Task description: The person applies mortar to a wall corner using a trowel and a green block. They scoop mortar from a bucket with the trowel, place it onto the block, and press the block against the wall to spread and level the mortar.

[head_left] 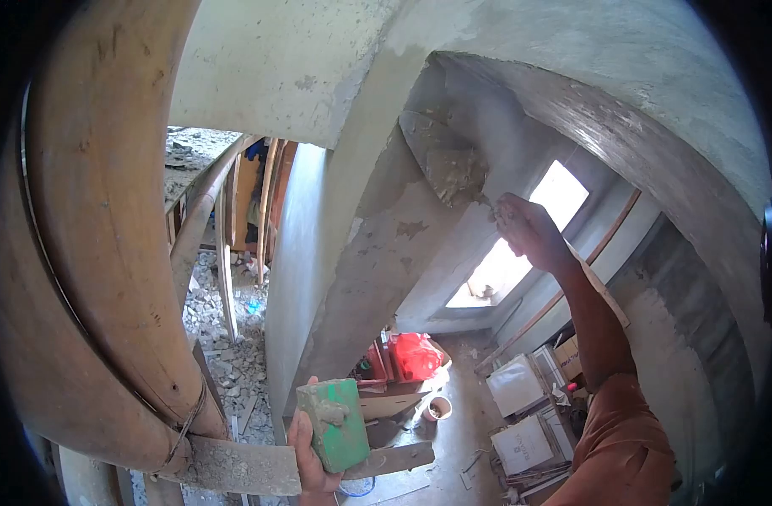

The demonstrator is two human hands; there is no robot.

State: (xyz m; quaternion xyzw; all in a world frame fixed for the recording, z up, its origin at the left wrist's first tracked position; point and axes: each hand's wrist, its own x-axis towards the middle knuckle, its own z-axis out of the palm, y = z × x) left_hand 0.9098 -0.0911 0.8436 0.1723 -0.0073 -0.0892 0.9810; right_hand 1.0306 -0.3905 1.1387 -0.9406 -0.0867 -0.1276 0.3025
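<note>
At lower centre, the left hand is clamped on a green board bearing grey mortar. Right of upper centre, the right hand closes around what is probably the handle of a trowel, its blade against the plastered beam.

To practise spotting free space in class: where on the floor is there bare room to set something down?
The grey floor looks bare between the pale round bucket and flat white boxes. Crowded: around the red plastic bag, among those boxes, and left of the pale wall, where grey rubble lies.
</note>
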